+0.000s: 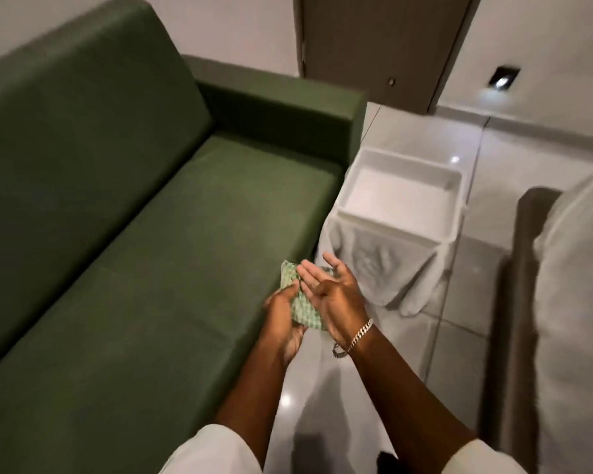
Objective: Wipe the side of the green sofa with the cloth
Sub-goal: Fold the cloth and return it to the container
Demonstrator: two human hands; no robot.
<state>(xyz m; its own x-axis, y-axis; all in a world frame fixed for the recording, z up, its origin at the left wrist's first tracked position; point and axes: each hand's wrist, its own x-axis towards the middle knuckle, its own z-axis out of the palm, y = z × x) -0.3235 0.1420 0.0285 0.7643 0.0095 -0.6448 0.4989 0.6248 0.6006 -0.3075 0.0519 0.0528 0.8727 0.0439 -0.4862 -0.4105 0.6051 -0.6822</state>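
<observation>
The green sofa [144, 200] fills the left of the head view, with its armrest [288, 107] at the far end. A green-and-white checked cloth [305, 307] is bunched between my two hands, just off the seat's front edge. My left hand [285, 316] grips the cloth from the left and below. My right hand [332, 292], with a silver bracelet on the wrist, lies against the cloth with its fingers spread flat. Much of the cloth is hidden by the hands.
A white bin [404, 196] draped with a white towel stands on the glossy tiled floor [514, 159] just past the armrest. A bed edge with a white pillow [575, 302] rises at the right. A brown door [380, 46] is behind.
</observation>
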